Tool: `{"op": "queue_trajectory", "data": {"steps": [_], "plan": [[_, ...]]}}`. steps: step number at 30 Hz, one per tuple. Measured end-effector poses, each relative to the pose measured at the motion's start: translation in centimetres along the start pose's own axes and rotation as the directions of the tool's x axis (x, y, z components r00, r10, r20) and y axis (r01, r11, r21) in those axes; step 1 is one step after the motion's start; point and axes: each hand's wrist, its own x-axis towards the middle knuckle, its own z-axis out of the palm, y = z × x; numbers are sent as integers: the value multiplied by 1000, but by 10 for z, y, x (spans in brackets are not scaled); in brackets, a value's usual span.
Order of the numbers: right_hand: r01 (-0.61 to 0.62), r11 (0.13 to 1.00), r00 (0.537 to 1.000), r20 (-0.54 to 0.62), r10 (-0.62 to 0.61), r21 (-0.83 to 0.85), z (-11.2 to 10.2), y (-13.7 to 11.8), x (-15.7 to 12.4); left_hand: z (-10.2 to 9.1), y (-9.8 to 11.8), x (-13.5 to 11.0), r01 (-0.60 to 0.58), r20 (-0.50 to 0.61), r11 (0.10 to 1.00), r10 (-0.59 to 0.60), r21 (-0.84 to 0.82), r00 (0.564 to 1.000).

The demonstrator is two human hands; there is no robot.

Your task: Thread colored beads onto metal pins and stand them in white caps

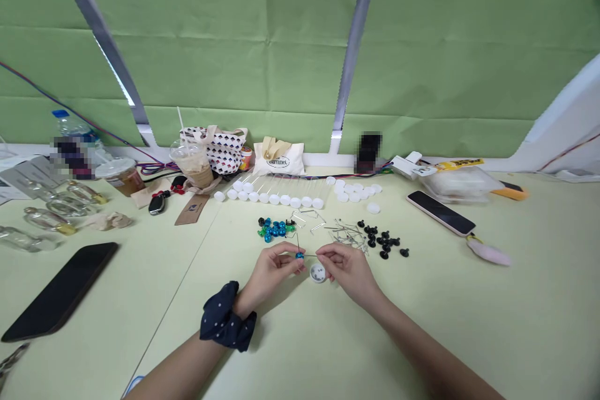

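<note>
My left hand (276,265) pinches a small shiny blue metal part (299,256) between thumb and fingertips. A thin dark wire or pin stands up above it. My right hand (347,265) is closed on a thin metal rod (310,255) that runs level toward the blue part; whether its tip is inside cannot be made out. Below the fingertips sits a round white cap (317,273) with tiny dark bits in it. Just beyond my left hand lies a pile of blue, green and black parts (276,229). Thin metal pins (349,236) are heaped beyond my right hand.
Black knobs (384,240) lie to the right. Clear tubes with white caps (281,199) line the back, with loose white caps (356,192) beside them. A phone (440,212) is right; a larger one (60,290) is left. An iced drink cup (194,162) stands behind.
</note>
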Motion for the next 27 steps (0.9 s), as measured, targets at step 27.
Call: {"op": "queue_trajectory", "data": {"steps": [27], "plan": [[-150,908,981,-60,187,390,-2,0,4,3,0,-2,53,43,995,-49,-85,998]]}}
